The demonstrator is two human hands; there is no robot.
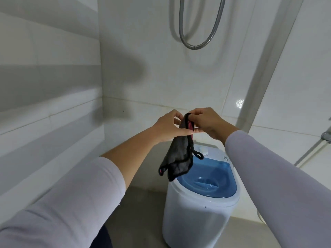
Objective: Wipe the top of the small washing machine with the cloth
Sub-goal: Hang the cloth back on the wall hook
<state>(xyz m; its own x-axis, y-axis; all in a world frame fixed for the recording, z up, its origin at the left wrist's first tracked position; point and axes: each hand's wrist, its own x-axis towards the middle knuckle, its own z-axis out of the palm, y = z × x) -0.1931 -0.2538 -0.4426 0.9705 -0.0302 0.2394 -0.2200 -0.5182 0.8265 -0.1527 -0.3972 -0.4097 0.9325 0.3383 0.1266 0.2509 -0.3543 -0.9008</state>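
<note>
White plastic forms the body of the small washing machine (195, 217), which stands on the floor nearest the viewer, low and slightly right of centre, its blue lid (207, 178) facing up and uncovered. That lid is the surface to be wiped, and it lies straight below and a little toward the viewer from the grip, so the coming move is, by my judgement, mainly a downward one. Above it hangs the cloth (177, 158), dark with a hint of pink at its fold, its long axis running steeply from the pinch at the top down and to the left; its lowest corner appears to dangle near the lid's left rim, and I cannot tell whether it touches. Further out, the left hand (166, 127) and the right hand (206, 122) meet, both clamped by fingertips on the upper edge of the cloth, close together. Both seem about equally far from the lid; the right forearm passes over the machine's right side. Beyond the hands are pale wall tiles, with a metal shower hose (195, 45) looping overhead.
</note>
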